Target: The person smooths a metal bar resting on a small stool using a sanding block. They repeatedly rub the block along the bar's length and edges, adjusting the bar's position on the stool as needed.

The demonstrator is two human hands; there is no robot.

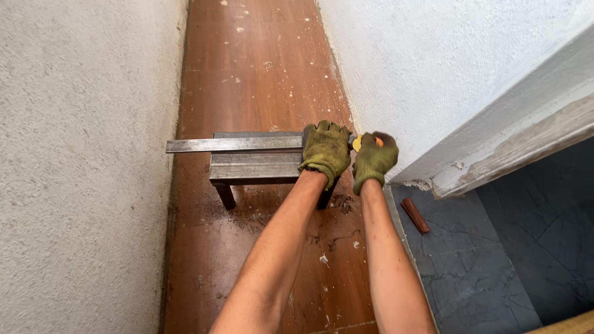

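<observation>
Rough plastered walls (pixel 80 154) close in on both sides of a brown wooden floor (pixel 260 68) spattered with white flecks. Across it stands a small metal bench (pixel 253 166) on dark legs, and a long flat steel bar (pixel 232 145) lies along its tabletop, poking out towards the left wall. The left hand (pixel 325 150), in an olive work glove, presses flat on the bar's right end, grip spread wide. The right hand (pixel 373 158), gloved too, has its grip curled tight around a small yellow-orange tool (pixel 365 141) just beside the bar's end.
</observation>
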